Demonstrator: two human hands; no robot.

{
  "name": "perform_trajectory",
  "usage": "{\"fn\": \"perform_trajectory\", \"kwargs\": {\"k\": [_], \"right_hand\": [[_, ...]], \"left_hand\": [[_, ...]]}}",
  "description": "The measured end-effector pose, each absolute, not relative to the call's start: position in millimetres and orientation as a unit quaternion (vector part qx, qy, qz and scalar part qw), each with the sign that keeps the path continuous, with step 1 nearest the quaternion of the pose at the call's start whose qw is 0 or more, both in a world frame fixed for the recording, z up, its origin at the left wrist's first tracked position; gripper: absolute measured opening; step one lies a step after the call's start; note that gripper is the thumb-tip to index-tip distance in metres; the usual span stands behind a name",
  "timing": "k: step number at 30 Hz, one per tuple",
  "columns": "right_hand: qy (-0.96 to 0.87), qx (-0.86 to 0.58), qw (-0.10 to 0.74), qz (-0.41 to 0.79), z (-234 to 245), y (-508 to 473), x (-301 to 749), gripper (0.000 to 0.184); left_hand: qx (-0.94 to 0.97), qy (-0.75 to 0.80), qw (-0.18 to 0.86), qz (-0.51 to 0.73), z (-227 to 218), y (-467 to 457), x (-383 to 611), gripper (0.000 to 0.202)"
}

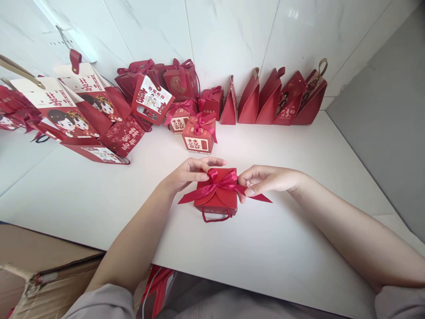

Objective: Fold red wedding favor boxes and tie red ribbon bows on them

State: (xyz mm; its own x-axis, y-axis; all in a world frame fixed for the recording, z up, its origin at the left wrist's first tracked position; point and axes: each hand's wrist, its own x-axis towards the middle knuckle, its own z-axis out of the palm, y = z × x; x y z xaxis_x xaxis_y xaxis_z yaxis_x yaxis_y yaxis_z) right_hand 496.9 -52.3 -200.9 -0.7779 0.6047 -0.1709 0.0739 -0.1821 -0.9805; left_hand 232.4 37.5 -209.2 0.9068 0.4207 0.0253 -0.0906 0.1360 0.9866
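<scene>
A small red gift box [227, 199] sits on the white table in front of me, with a twisted cord handle [217, 219] at its near side. On its lid lies a tied bow of shiny crimson ribbon [228, 178], its two tails spread left and right. At the upper left corner of the box, my left hand [191, 172] pinches the bow's left loop between thumb and finger, other fingers stretched behind the box. Beside the right side, my right hand [262, 179] has its thumb on the right tail, fingers curled underneath and partly hidden.
Behind the box stand finished small boxes with bows [199, 137]. Several peaked red boxes [249, 102] line the tiled wall at the right. Larger printed boxes [66, 119] crowd the left of the white table [282, 248]. A cardboard carton [56, 283] stands below the front edge.
</scene>
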Motion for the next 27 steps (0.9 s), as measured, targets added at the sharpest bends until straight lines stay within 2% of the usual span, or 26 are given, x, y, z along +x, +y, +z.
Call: {"fn": "perform_trajectory", "kwargs": {"k": [6,11,18,22,27], "right_hand": [[-0.611,-0.278,0.182,0.718,-200.6,-52.6,497.1,0.036],[-0.608,-0.278,0.183,0.721,-201.0,-52.6,497.0,0.034],[-0.61,-0.279,0.181,0.719,-200.7,-52.4,496.9,0.032],[-0.612,-0.278,0.182,0.718,-201.4,-52.3,497.2,0.033],[-0.612,-0.282,0.179,0.717,-201.5,-52.3,497.2,0.035]], "left_hand": [[0.648,0.153,0.726,0.172,-205.4,41.6,227.9,0.008],[0.669,0.131,0.716,0.152,-200.2,41.4,228.7,0.022],[0.705,0.122,0.678,0.168,-192.8,41.3,225.0,0.032],[0.715,0.121,0.669,0.164,-190.1,41.1,221.7,0.023],[0.715,0.129,0.669,0.156,-189.6,42.0,219.6,0.025]]}}
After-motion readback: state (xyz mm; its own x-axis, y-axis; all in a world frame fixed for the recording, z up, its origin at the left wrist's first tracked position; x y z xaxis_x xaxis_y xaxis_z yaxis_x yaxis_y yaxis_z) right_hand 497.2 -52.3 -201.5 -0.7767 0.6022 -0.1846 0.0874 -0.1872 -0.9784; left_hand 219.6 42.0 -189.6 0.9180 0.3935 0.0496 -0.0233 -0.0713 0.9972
